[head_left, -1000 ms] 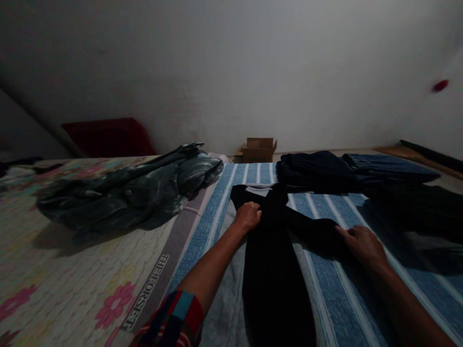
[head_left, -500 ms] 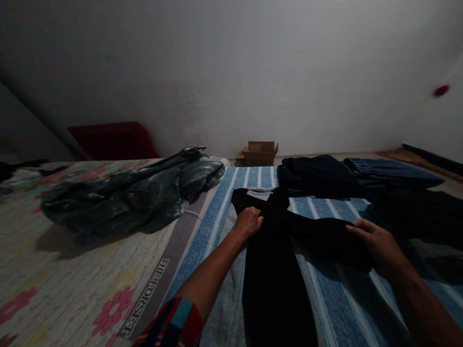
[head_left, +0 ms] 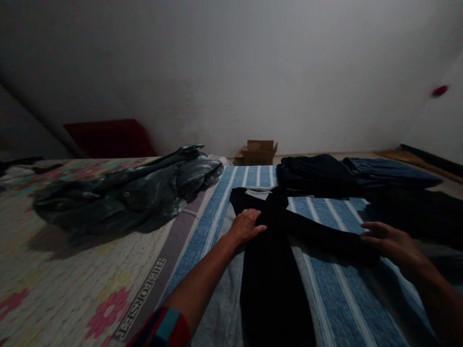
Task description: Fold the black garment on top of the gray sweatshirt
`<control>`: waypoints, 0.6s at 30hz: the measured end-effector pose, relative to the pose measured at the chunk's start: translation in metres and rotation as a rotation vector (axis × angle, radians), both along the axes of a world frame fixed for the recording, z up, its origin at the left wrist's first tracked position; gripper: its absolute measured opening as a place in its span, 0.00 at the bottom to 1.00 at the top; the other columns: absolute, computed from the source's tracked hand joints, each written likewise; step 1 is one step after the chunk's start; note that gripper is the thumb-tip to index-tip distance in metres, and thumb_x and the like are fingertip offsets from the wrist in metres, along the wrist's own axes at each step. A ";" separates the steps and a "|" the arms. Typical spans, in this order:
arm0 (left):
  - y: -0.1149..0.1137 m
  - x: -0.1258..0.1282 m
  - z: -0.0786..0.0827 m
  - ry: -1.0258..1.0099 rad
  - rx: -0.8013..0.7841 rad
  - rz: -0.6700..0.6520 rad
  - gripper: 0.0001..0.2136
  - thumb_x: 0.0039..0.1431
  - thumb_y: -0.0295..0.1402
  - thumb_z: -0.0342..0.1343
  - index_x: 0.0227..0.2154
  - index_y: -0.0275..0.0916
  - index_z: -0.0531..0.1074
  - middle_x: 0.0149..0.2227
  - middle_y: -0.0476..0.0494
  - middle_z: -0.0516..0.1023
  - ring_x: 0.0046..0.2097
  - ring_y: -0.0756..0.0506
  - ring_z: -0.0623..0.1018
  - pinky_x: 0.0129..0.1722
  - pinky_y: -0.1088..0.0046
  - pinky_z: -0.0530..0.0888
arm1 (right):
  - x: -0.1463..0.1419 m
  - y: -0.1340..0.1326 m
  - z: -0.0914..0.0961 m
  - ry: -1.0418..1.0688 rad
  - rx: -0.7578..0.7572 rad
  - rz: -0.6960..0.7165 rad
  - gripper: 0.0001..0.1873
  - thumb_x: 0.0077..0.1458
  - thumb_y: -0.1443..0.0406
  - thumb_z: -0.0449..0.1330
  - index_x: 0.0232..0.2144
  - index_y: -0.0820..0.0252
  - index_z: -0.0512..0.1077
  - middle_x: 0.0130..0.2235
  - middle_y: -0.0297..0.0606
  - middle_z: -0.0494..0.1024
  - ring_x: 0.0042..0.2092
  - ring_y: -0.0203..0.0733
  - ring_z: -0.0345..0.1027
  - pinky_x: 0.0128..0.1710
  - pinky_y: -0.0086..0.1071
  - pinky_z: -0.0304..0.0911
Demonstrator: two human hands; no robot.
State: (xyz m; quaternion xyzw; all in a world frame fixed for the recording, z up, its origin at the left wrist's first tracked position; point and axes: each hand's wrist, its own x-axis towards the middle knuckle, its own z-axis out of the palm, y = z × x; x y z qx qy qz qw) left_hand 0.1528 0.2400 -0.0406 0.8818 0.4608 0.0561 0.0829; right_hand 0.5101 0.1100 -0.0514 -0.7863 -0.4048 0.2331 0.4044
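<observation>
A black and grey long-sleeved top (head_left: 275, 289) lies on the striped cloth in front of me, its pale neckline at the far end. One black sleeve runs toward me over the grey part, while the other stretches out to the right. My left hand (head_left: 246, 226) rests on the black upper part with thumb apart from the fingers. At the end of the right-hand sleeve (head_left: 325, 236), my right hand (head_left: 394, 243) holds the fabric between thumb and fingers. Shadow partly hides that grip.
Left of the top, a crumpled grey-green denim garment (head_left: 144, 193) lies on a flowered bed cover (head_left: 72, 284). Folded dark jeans (head_left: 318, 173) and other dark clothes (head_left: 415, 212) lie to the right. Against the wall stand a cardboard box (head_left: 259, 155) and a red panel (head_left: 110, 138).
My right hand has moved a little to the right, and the sleeve now lies straighter and narrower. My left hand's thumb has spread from its fingers; the hand stays on the top.
</observation>
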 end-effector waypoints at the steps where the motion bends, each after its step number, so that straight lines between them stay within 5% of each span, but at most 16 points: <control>1: -0.002 -0.001 -0.001 -0.020 -0.008 0.002 0.22 0.55 0.41 0.57 0.51 0.37 0.66 0.49 0.40 0.73 0.50 0.41 0.71 0.49 0.67 0.67 | 0.001 -0.002 -0.005 0.031 -0.019 -0.021 0.25 0.32 0.53 0.60 0.34 0.60 0.72 0.32 0.46 0.79 0.35 0.53 0.74 0.32 0.38 0.68; 7: -0.012 -0.010 -0.009 -0.192 -0.047 -0.017 0.29 0.50 0.43 0.61 0.52 0.37 0.61 0.51 0.37 0.70 0.53 0.39 0.71 0.51 0.65 0.67 | 0.001 -0.022 -0.013 -0.139 -0.278 -0.062 0.30 0.41 0.39 0.51 0.22 0.59 0.72 0.25 0.46 0.77 0.29 0.53 0.72 0.29 0.42 0.64; 11: -0.015 -0.013 -0.016 -0.245 -0.027 -0.057 0.29 0.45 0.40 0.64 0.50 0.37 0.61 0.55 0.35 0.67 0.57 0.38 0.67 0.56 0.61 0.65 | -0.004 -0.031 -0.017 0.069 -0.373 0.012 0.32 0.40 0.37 0.52 0.19 0.59 0.71 0.18 0.40 0.73 0.21 0.45 0.67 0.20 0.36 0.59; 15: -0.020 -0.012 -0.020 -0.250 0.026 -0.071 0.24 0.47 0.36 0.63 0.46 0.37 0.63 0.59 0.31 0.62 0.61 0.38 0.62 0.59 0.58 0.62 | -0.018 -0.026 -0.011 0.295 -0.243 0.019 0.25 0.36 0.44 0.61 0.24 0.59 0.72 0.16 0.34 0.70 0.18 0.40 0.63 0.17 0.32 0.56; 18: -0.023 -0.012 -0.021 -0.244 0.061 -0.102 0.16 0.51 0.32 0.59 0.42 0.36 0.64 0.59 0.29 0.63 0.61 0.39 0.63 0.59 0.59 0.62 | -0.028 -0.020 0.013 0.256 -0.116 0.003 0.24 0.34 0.47 0.62 0.26 0.61 0.72 0.15 0.33 0.69 0.18 0.39 0.63 0.17 0.31 0.57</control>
